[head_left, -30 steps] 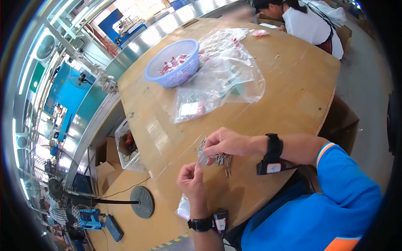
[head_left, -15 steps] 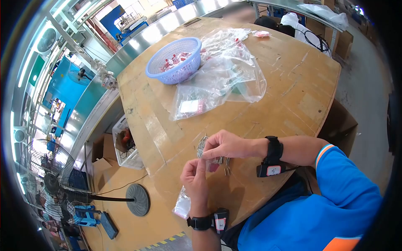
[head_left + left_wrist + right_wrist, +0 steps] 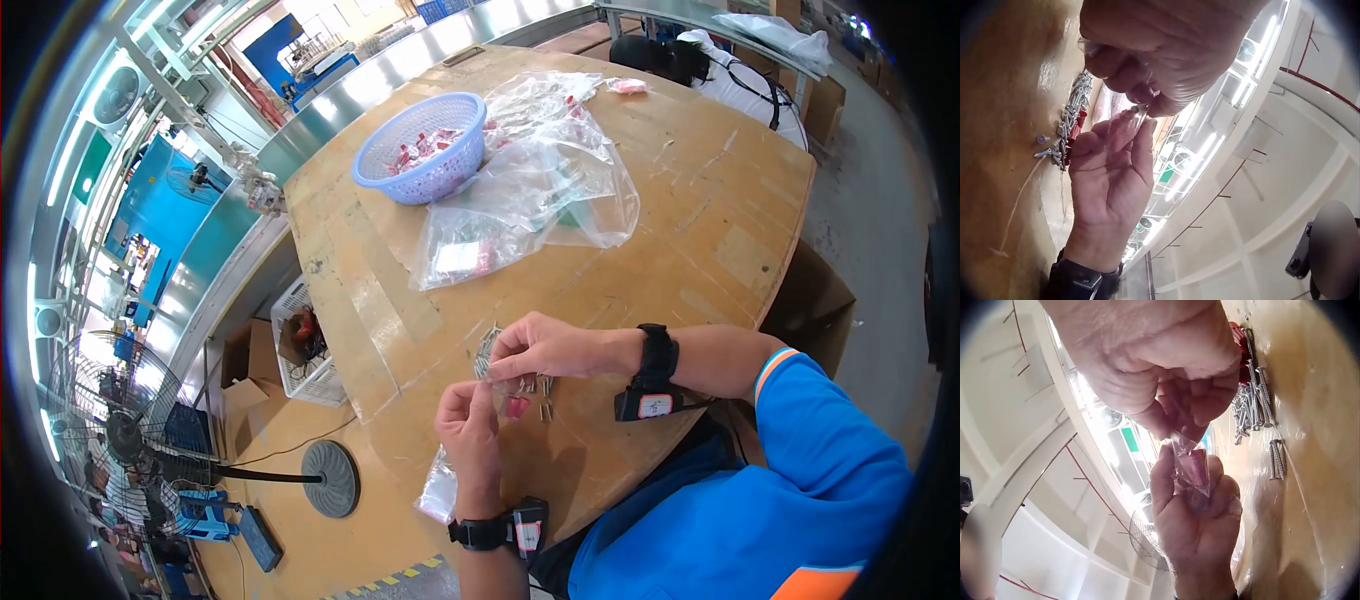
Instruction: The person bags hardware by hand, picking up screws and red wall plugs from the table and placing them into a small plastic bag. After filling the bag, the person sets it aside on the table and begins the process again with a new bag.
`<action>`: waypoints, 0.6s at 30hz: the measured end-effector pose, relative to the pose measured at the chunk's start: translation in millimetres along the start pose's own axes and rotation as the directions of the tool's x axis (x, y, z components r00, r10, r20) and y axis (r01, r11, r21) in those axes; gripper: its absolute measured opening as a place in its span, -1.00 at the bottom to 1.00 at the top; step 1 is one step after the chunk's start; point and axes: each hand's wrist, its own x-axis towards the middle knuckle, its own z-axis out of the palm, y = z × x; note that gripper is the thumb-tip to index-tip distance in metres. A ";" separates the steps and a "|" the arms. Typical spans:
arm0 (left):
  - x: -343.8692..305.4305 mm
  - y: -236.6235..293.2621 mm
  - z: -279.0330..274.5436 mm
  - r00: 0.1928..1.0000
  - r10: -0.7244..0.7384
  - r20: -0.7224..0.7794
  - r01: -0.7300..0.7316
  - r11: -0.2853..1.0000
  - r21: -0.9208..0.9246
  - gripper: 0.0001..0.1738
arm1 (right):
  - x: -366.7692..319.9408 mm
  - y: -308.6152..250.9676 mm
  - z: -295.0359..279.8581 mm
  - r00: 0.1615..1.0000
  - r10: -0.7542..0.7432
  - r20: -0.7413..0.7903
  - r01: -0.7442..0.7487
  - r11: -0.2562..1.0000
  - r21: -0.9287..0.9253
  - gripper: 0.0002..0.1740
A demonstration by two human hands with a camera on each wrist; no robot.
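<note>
Both hands meet over the near part of the table. Between thumb and fingers, my left hand (image 3: 468, 430) pinches a small clear plastic bag (image 3: 1194, 467) with a pinkish-red piece inside. My right hand (image 3: 550, 345) pinches the bag's upper end, fingertips close to the left ones. Behind and under the hands lie loose silver screws (image 3: 1250, 403), with red pieces (image 3: 1077, 132) among them. Two more screws (image 3: 1277, 459) lie apart from the pile. A flat clear bag (image 3: 438, 490) shows beside the left wrist, partly covered by the forearm.
Farther back stands a lavender basket (image 3: 365, 178) holding red-and-clear packets. Beside it spreads a large clear plastic bag (image 3: 590, 200). A white crate (image 3: 315, 380) and a standing fan (image 3: 125, 440) are off the table's left side. Another person (image 3: 745, 85) bends down beyond the far edge.
The hands have shifted slightly and stay together on the small bag; its pink contents now show below the fingers. The person at the back has bent lower.
</note>
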 end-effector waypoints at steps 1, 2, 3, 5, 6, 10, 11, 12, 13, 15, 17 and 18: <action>0.3 -1.3 -1.4 1.000 0.012 -0.008 -0.012 1.000 0.009 -0.88 | -0.2 -1.8 -0.6 1.000 0.008 0.003 -0.008 1.000 0.013 -0.82; 1.1 -3.3 -1.7 1.000 0.026 -0.012 -0.026 1.000 0.013 -0.88 | -1.9 -4.1 -1.3 1.000 0.015 0.002 -0.015 1.000 0.021 -0.81; 1.8 -5.8 -3.1 0.999 0.031 -0.015 -0.031 0.999 0.021 -0.88 | -4.6 -8.7 -2.9 1.000 0.021 -0.001 -0.021 1.000 0.019 -0.81; 3.9 -8.7 -7.8 0.998 0.059 -0.018 -0.059 0.998 0.029 -0.87 | -6.3 -14.6 -5.6 0.998 0.052 -0.019 -0.052 0.999 -0.007 -0.80; 3.8 -7.3 -8.5 0.998 0.052 -0.031 -0.053 0.998 -0.037 -0.86 | -5.8 -16.1 -5.1 0.998 0.065 -0.026 -0.065 0.998 -0.012 -0.80; 4.8 1.4 -14.9 0.990 -0.001 -0.141 -0.035 0.966 -0.258 -0.91 | 0.0 -39.7 -5.2 0.982 0.138 -0.125 -0.140 0.990 -0.002 -0.82; 5.2 3.1 -15.3 0.987 -0.022 -0.159 -0.032 0.945 -0.326 -0.92 | 4.4 -50.6 -6.6 0.982 0.132 -0.137 -0.127 0.991 0.043 -0.83; 5.4 3.3 -16.4 0.983 -0.046 -0.176 -0.027 0.919 -0.392 -0.93 | 16.7 -59.3 -12.6 0.991 0.072 -0.113 -0.069 0.997 0.029 -0.81; 7.4 -2.3 -20.9 0.987 -0.066 -0.144 0.000 0.910 -0.416 -0.92 | 36.4 -66.7 -23.7 0.996 0.013 -0.088 -0.012 1.000 0.016 -0.80; 7.8 -3.8 -19.9 0.990 -0.115 -0.086 0.058 0.867 -0.494 -0.87 | 92.2 -86.0 -56.4 0.968 -0.198 -0.151 0.218 0.967 0.130 -0.74; 8.4 -8.7 -23.8 0.989 -0.147 -0.022 0.114 0.844 -0.524 -0.77 | 132.9 -114.3 -83.7 0.892 -0.350 -0.284 0.421 0.873 0.245 -0.81; 7.9 -8.1 -24.0 0.991 -0.135 -0.004 0.111 0.828 -0.550 -0.74 | 137.7 -113.3 -85.9 0.854 -0.347 -0.387 0.448 0.869 0.210 -0.82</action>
